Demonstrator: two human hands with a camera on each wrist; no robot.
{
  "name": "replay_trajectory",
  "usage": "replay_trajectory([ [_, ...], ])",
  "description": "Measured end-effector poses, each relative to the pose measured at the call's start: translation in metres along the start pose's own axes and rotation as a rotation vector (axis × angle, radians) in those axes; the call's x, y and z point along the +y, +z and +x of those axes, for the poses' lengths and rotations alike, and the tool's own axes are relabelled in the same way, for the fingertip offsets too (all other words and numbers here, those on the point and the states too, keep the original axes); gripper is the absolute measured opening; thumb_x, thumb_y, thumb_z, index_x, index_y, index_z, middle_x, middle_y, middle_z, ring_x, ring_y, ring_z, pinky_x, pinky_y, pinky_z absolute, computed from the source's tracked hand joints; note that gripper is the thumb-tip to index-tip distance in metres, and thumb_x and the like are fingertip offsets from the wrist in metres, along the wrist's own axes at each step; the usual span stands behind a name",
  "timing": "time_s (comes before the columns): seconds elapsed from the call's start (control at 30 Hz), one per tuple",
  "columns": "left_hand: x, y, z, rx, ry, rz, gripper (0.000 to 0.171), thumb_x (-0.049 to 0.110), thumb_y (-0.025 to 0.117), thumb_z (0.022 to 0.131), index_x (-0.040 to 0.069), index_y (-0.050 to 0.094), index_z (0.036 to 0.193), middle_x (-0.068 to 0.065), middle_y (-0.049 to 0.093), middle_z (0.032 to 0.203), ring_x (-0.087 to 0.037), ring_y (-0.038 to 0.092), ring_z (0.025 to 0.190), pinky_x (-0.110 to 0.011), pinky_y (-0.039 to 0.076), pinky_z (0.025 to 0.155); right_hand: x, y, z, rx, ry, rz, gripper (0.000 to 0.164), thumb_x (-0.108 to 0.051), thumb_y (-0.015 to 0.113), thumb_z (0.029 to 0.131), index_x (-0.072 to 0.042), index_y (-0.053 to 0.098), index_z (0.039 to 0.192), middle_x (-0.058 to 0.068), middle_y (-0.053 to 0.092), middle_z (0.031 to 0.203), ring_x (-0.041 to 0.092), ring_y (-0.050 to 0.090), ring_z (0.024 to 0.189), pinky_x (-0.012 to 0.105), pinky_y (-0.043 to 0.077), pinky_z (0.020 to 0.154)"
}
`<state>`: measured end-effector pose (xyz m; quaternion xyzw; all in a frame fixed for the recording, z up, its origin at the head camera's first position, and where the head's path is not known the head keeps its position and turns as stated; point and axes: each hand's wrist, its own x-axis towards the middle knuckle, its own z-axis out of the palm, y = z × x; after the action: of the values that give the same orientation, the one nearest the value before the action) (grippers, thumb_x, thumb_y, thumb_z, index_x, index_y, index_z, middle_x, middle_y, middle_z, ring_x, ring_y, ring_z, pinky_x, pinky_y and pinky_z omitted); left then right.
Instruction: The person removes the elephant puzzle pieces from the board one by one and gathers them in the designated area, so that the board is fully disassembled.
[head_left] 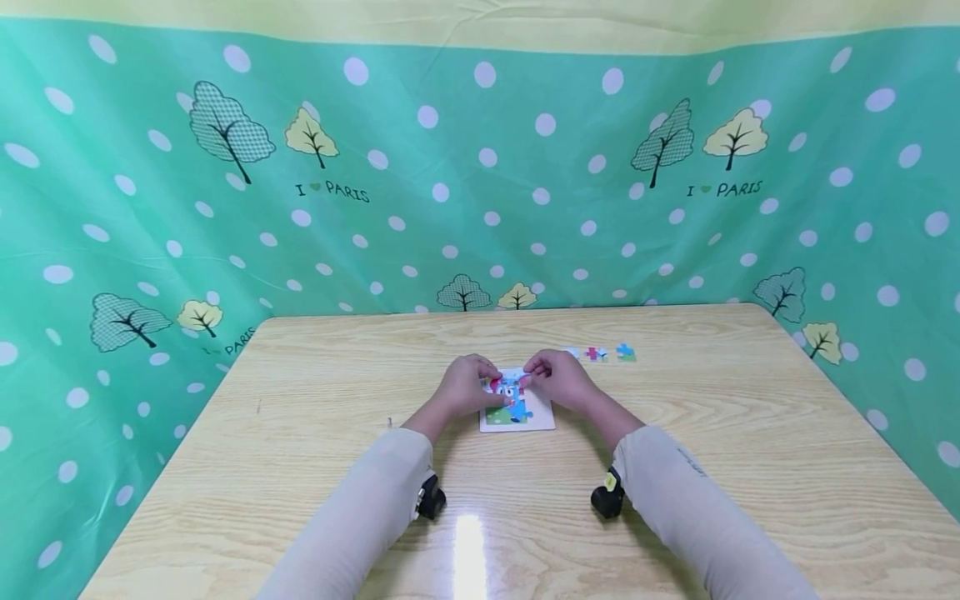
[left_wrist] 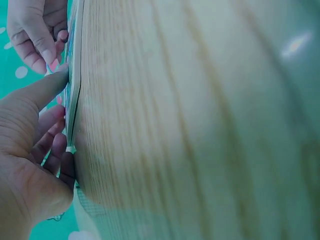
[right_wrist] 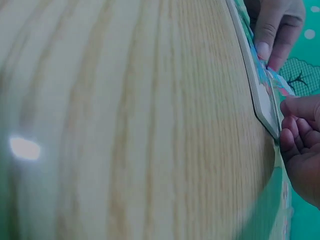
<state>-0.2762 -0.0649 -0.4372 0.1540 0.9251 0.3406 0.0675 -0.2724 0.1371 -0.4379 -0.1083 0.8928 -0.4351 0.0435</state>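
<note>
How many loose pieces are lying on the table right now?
3 that I can see in the head view, in a row beyond the right hand: a pale piece nearest it, a pinkish piece, then a blue-green piece. The hand may hide more.

Green dotted cloth (head_left: 480, 171) w/ trees (head_left: 225, 125) (plus "PARIS" txt (head_left: 347, 192)), lt-brown wood tbl (head_left: 330, 375) below

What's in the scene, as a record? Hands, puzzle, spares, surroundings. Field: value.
left hand: touches the puzzle board, from its left side
right hand: pinches a puzzle piece over the board's far part
board state: partly filled, blue cartoon figure showing, bare area at right
loose pieces: at least three, beyond the right hand
surface: wood-grain table
backdrop: green dotted cloth with printed trees
</note>
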Motion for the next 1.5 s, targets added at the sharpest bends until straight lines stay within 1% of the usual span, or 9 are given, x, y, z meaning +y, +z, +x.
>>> replay_trajectory([
  [0.1, 0.0, 0.0, 0.001, -0.001, 0.0, 0.004, 0.043, 0.03, 0.086, 0.074, 0.007, 0.074, 0.108, -0.004, 0.062, 0.115, -0.025, 0.054, 0.114, -0.039, 0.042, 0.103, 0.003, -0.005, -0.002, 0.014, -0.005, 0.028, 0.009, -0.007, 0.069, 0.09, -0.005, 0.068, 0.099, 0.005, 0.064, 0.092, 0.018, 0.058, 0.087, 0.033, 0.05, 0.08],
  [0.17, 0.0, 0.0, 0.001, -0.001, 0.003, 0.011, 0.042, 0.03, 0.086, 0.075, 0.007, 0.074, 0.108, -0.004, 0.063, 0.115, -0.025, 0.054, 0.114, -0.04, 0.042, 0.103, 0.003, -0.008, -0.005, 0.022, 0.009, 0.05, 0.01, -0.005, 0.069, 0.09, -0.005, 0.068, 0.1, 0.005, 0.064, 0.093, 0.019, 0.058, 0.088, 0.033, 0.051, 0.081],
  [0.3, -0.001, 0.001, 0.001, -0.003, -0.008, 0.016, 0.04, 0.031, 0.086, 0.075, 0.011, 0.074, 0.109, -0.004, 0.062, 0.117, -0.026, 0.053, 0.116, -0.04, 0.041, 0.104, 0.004, -0.013, -0.01, 0.038, 0.023, 0.088, 0.013, -0.003, 0.068, 0.09, -0.004, 0.067, 0.103, 0.007, 0.064, 0.096, 0.021, 0.059, 0.091, 0.032, 0.052, 0.081],
  [0.43, -0.001, 0.001, 0.001, -0.009, -0.014, 0.011, 0.04, 0.031, 0.085, 0.076, 0.015, 0.074, 0.111, -0.003, 0.061, 0.119, -0.026, 0.052, 0.117, -0.04, 0.04, 0.104, 0.007, -0.018, -0.016, 0.06, 0.003, 0.102, 0.013, -0.003, 0.068, 0.09, -0.002, 0.067, 0.104, 0.007, 0.065, 0.095, 0.021, 0.059, 0.09, 0.031, 0.052, 0.079],
  [0.53, -0.001, 0.002, 0.002, -0.013, -0.009, 0.017, 0.04, 0.031, 0.085, 0.076, 0.015, 0.074, 0.112, -0.003, 0.061, 0.119, -0.026, 0.051, 0.117, -0.04, 0.04, 0.104, 0.008, -0.022, -0.019, 0.071, -0.01, 0.113, 0.013, -0.004, 0.068, 0.091, -0.002, 0.067, 0.103, 0.007, 0.066, 0.094, 0.021, 0.06, 0.089, 0.031, 0.051, 0.078],
  [0.73, -0.001, 0.002, 0.002, -0.012, -0.015, 0.015, 0.039, 0.03, 0.085, 0.077, 0.015, 0.074, 0.111, -0.003, 0.06, 0.118, -0.025, 0.052, 0.116, -0.04, 0.04, 0.104, 0.01, -0.028, -0.025, 0.081, 0.008, 0.155, 0.013, -0.007, 0.07, 0.09, -0.004, 0.068, 0.102, 0.005, 0.068, 0.094, 0.02, 0.061, 0.089, 0.03, 0.052, 0.078],
  [0.97, 0.0, 0.002, 0.001, -0.014, -0.028, -0.007, 0.039, 0.029, 0.086, 0.076, 0.015, 0.074, 0.11, -0.003, 0.06, 0.119, -0.026, 0.052, 0.117, -0.04, 0.041, 0.104, 0.011, -0.034, -0.032, 0.092, 0.007, 0.155, 0.014, -0.007, 0.069, 0.09, -0.003, 0.068, 0.103, 0.007, 0.067, 0.096, 0.022, 0.06, 0.091, 0.03, 0.052, 0.079],
  [1.2, 0.001, 0.002, -0.001, -0.017, -0.026, -0.009, 0.038, 0.03, 0.085, 0.076, 0.015, 0.075, 0.11, -0.003, 0.059, 0.119, -0.026, 0.051, 0.116, -0.041, 0.04, 0.104, 0.016, -0.039, -0.038, 0.094, 0.019, 0.182, 0.015, -0.008, 0.069, 0.091, -0.003, 0.067, 0.105, 0.008, 0.065, 0.104, 0.022, 0.06, 0.095, 0.029, 0.052, 0.081],
  [1.5, 0.001, 0.001, -0.002, -0.012, -0.022, -0.008, 0.037, 0.029, 0.085, 0.077, 0.015, 0.075, 0.11, -0.003, 0.059, 0.119, -0.026, 0.051, 0.116, -0.041, 0.04, 0.104, 0.025, -0.046, -0.043, 0.115, 0.017, 0.17, 0.013, -0.007, 0.069, 0.09, -0.003, 0.068, 0.103, 0.008, 0.068, 0.103, 0.021, 0.061, 0.092, 0.026, 0.052, 0.078],
])
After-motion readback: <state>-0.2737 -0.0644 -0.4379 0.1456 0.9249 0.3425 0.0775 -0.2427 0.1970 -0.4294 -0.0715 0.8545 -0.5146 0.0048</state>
